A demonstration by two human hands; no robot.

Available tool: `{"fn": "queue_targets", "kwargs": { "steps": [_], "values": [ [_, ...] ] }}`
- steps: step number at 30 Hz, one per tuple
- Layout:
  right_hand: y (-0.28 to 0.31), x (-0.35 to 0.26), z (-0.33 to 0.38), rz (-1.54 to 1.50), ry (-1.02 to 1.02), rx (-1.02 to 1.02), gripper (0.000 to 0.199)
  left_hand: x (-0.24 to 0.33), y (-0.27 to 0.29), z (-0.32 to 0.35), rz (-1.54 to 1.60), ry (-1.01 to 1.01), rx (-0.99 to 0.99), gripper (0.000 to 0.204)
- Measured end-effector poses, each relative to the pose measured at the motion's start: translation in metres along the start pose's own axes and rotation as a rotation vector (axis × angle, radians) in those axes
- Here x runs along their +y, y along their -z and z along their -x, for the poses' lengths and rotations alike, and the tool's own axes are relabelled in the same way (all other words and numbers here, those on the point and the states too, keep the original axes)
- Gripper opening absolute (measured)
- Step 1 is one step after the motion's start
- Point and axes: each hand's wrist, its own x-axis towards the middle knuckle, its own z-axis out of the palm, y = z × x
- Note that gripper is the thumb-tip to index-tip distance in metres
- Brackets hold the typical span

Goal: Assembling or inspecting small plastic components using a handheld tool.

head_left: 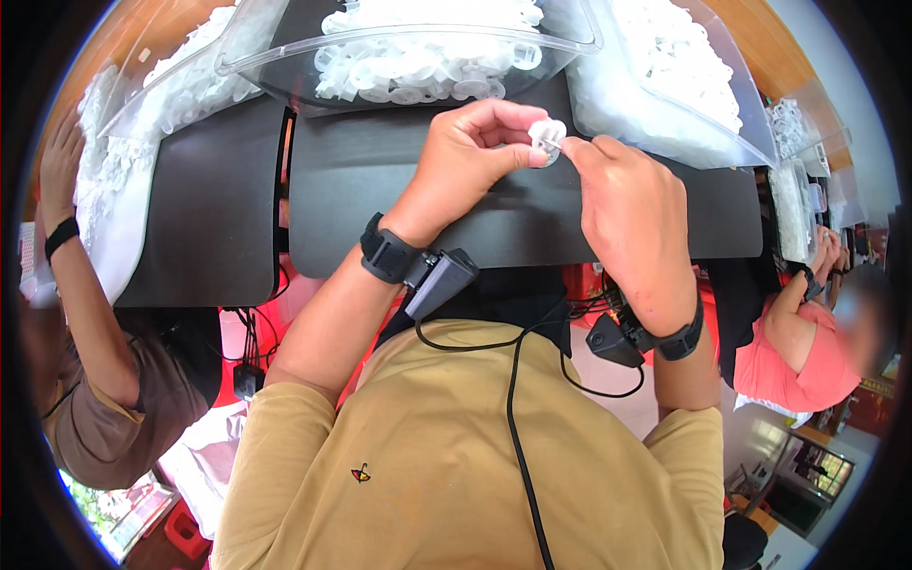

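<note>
White plastic bit, a small round cap (pixel 545 136), is sitting up over the black table (pixel 380 180) between both my hands; my left hand (pixel 475 147) is pinching its rim with closed fingers; my right hand (pixel 635 214) is nipping the little stem; I'm guessing it's light, stiff, a bit slippery, so I'm gripping the edges.

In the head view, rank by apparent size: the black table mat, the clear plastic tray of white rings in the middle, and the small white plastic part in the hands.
1. Black table mat
2. Clear plastic tray
3. Small white plastic part, pinched by both hands
</note>
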Motion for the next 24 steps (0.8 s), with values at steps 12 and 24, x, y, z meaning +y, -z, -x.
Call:
{"fn": "queue_targets", "kwargs": {
  "steps": [12,24],
  "values": [
    [0.015,0.023,-0.015,-0.319,-0.016,0.13,0.021,0.002,0.0,-0.003,0.126,-0.05,0.045,0.036],
    [-0.013,0.008,-0.003,-0.766,-0.209,0.271,0.027,0.003,0.002,-0.003,0.287,0.047,-0.054,0.037]
  ]
}}
